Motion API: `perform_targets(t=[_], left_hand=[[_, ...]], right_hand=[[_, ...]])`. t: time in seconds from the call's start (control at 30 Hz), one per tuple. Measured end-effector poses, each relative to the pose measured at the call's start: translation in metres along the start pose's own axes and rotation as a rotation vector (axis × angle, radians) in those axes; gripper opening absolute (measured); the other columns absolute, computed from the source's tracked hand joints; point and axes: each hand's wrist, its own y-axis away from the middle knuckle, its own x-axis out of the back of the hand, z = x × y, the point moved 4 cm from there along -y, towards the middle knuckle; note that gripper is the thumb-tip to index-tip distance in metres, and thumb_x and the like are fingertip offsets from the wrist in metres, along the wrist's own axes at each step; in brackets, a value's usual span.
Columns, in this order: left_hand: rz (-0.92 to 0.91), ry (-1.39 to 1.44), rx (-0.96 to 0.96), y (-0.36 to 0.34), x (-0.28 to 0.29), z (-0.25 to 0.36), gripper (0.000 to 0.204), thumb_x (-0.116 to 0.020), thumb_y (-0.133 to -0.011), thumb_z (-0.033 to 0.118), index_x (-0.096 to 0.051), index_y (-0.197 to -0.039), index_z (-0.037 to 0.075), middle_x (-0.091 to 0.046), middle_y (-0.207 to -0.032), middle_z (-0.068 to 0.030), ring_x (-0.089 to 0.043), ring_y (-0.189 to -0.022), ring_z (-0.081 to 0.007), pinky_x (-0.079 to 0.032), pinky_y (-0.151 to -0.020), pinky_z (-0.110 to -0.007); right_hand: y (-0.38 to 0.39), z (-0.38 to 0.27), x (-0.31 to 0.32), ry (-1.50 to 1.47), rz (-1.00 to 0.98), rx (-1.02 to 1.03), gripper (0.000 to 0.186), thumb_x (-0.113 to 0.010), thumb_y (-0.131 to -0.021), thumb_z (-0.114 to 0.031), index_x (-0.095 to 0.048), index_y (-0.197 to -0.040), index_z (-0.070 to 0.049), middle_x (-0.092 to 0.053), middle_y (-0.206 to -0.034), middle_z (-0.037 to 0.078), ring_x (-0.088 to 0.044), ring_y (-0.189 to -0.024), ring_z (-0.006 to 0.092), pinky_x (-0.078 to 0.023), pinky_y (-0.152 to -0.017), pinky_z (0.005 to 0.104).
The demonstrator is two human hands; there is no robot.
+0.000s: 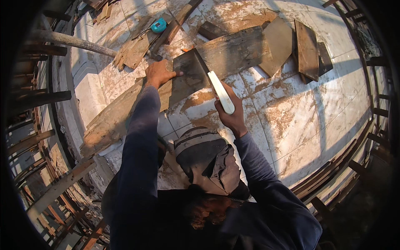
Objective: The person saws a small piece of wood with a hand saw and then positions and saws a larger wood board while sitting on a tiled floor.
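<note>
My right hand (233,112) is closed around the white handle of a handsaw (221,92). The saw's dark blade slants up and left from the handle, across a weathered wooden board (189,79). My left hand (160,74) grips this board at its upper left, thumb pointing right along the surface; some of its fingers are hidden. Beneath, a long rough plank (112,116) runs to the lower left. To the right of the blade, the weathered wood (237,50) continues. A small orange thing (185,50) shows just beyond the board's far edge.
A teal tape measure (158,26) lies on scrap wood beyond my left hand. Cut board pieces (306,50) are at the upper right. Sawdust covers parts of the white tile floor (291,125). A pole (75,41) and stacked timber (41,141) stand on the left.
</note>
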Motion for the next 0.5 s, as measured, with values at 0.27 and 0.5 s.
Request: perform_targets(t=[0.27, 0.5], left_hand=[[-0.110, -0.037, -0.105, -0.025, 0.019, -0.014, 0.082, -0.080, -0.054, 0.070, -0.069, -0.099, 0.002, -0.068, -0.109, -0.0221, -0.063, -0.106, -0.0392, -0.048, -0.091, -0.044], [-0.203, -0.043, -0.148, -0.026, 0.001, -0.010, 0.085, -0.084, -0.051, 0.065, -0.067, -0.103, 0.000, -0.068, -0.107, -0.0244, -0.067, -0.097, -0.0366, -0.050, -0.084, -0.046]], right_hand=[[0.020, 0.007, 0.013, -0.044, -0.126, -0.130, 0.062, -0.063, -0.084, -0.003, -0.045, -0.143, -0.009, -0.063, -0.126, 0.014, -0.065, -0.107, 0.0246, -0.048, -0.091, 0.0333], [0.010, -0.018, 0.008, 0.063, -0.083, 0.050, 0.064, -0.067, -0.086, -0.011, -0.043, -0.145, -0.012, -0.065, -0.122, 0.016, -0.069, -0.093, 0.0308, -0.052, -0.080, 0.0310]])
